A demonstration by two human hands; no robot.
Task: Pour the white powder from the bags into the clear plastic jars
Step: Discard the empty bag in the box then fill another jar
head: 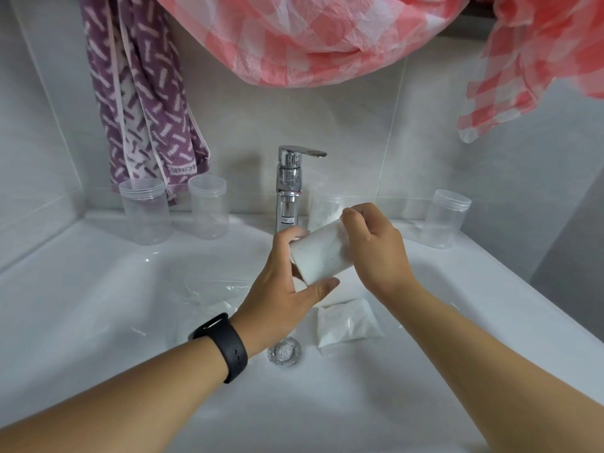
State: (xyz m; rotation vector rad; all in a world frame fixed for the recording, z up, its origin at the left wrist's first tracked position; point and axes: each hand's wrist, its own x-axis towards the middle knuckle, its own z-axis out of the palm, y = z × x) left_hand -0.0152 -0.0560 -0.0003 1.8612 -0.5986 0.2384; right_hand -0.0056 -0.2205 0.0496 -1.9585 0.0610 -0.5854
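Nearest, over the white basin (98, 289): two bare forearms, the left with a black watch (222, 346). Just beyond, by the drain (285, 352), lay one sealed bag of white powder (348, 323), flat and full, judged not yet poured. To its left, crumpled clear plastic (212, 289) on the basin floor, possibly spent bags, though hard to tell.

Above the bag, held in mid-air and tilted on its side: a jar filled with white powder (322, 256). Gripped at its base end by the left hand (281, 289), thumb below and fingers curled over the top. Closed around its far end by the right hand (376, 253), fingers curled over the mouth or lid; whether screwing a lid on or only steadying could not be told.

Farther back on the rim: two clear empty jars (145, 212) (208, 207) left of the tap (289, 188), another empty jar (446, 223) well to the right, and a hazy, powder-dusted shape (327, 207) just behind the hands, unclear.

So, judged roughly: one jar filled, at least three empty, one bag visibly waiting.

Open room lay low in the basin around the drain. Tight spots: the tap close behind the held jar, narrow rim ledges under the standing jars, and a purple towel (143, 93) and pink checked cloth (327, 37) hanging overhead.
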